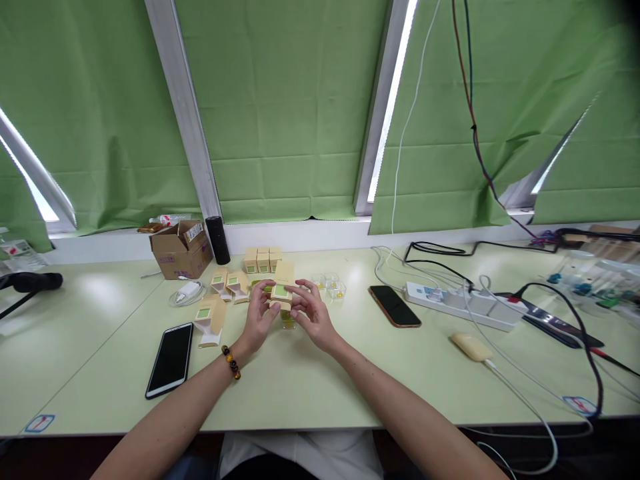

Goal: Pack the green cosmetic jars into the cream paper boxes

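Between my two hands is a small cream paper box [281, 293] with a green label, its flap standing up at the back. My left hand [259, 320] grips its left side, and a beaded bracelet circles that wrist. On the other side, my right hand [316, 319] has its fingertips on the box's right edge. Just below the box a small clear container with something yellow-green [288, 319] shows, partly hidden. Unfolded boxes [210, 319] with matching labels lie left of my hands. Closed boxes [263, 260] stand in a row behind. Small clear round containers [330, 283] sit to the right.
On the left are a phone [170, 360], a white charger with coiled cable [189, 291], a cardboard carton [181, 251] and a black cylinder [217, 240]. To the right lie another phone [395, 307], a power strip [463, 305], a cream case [471, 347] and tangled cables.
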A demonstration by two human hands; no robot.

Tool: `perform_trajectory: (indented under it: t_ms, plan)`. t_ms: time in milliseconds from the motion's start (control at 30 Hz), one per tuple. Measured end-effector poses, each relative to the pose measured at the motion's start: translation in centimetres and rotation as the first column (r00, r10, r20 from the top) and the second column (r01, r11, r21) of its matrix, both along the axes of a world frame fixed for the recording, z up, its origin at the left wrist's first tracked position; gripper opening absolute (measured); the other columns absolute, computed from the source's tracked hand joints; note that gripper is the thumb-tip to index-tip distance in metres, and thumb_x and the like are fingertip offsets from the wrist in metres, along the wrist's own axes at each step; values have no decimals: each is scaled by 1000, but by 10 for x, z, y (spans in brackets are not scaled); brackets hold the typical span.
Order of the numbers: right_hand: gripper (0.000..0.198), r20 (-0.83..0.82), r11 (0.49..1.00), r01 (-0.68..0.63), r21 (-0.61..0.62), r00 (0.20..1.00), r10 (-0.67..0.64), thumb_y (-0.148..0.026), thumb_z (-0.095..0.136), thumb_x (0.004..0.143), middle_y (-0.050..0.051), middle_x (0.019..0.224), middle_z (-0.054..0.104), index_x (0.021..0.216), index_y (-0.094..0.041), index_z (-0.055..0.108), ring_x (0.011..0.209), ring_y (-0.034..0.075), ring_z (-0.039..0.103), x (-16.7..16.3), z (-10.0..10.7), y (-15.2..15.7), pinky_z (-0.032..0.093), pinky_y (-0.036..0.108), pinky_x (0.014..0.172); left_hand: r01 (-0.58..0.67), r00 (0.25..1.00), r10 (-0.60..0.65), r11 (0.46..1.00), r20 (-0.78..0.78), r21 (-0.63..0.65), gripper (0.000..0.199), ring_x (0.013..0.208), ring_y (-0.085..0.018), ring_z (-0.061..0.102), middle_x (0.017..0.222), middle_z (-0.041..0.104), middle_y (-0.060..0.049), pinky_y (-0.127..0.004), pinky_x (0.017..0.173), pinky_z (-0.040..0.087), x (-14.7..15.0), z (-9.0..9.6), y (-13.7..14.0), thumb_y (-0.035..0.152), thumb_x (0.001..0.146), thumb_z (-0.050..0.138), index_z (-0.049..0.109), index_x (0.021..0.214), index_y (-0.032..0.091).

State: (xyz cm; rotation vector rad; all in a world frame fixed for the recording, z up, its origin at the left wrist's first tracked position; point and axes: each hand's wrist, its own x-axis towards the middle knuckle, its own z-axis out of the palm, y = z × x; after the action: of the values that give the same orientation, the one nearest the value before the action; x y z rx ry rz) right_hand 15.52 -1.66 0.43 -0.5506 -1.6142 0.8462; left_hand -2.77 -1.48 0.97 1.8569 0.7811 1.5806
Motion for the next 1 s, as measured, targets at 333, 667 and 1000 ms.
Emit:
perform_trajectory:
  t_ms: [333,667,1000]
  plan:
    - [44,-8,1000,5,-28,1000,-5,-36,75,89,9,144,34,132,-33,66,84,11,67,-3,6,-5,61,40,91,-4,993,20,990,115,-138,42,95,-16,56,134,51,-10,-28,79,51,3,1,-2,44,94,67,51,129,26]
    - [42,-20,997,53,-56,998,-54,-43,73,92,10,144,37,131,-31,67,75,7,63,-2,0,2,61,38,89,-79,997,78,997,-15,-10,40,110,-20,58,141,47,-10,-31,86,54,2,6,-6,42,97,63,55,133,29]
    - [42,-55,998,32,-63,998,-36,-43,75,90,10,145,38,130,-31,68,78,8,66,-1,0,2,61,37,88,-125,989,127,992,-78,24,43,118,-24,58,146,44,-12,-34,88,56,3,5,-5,41,95,65,59,137,30]
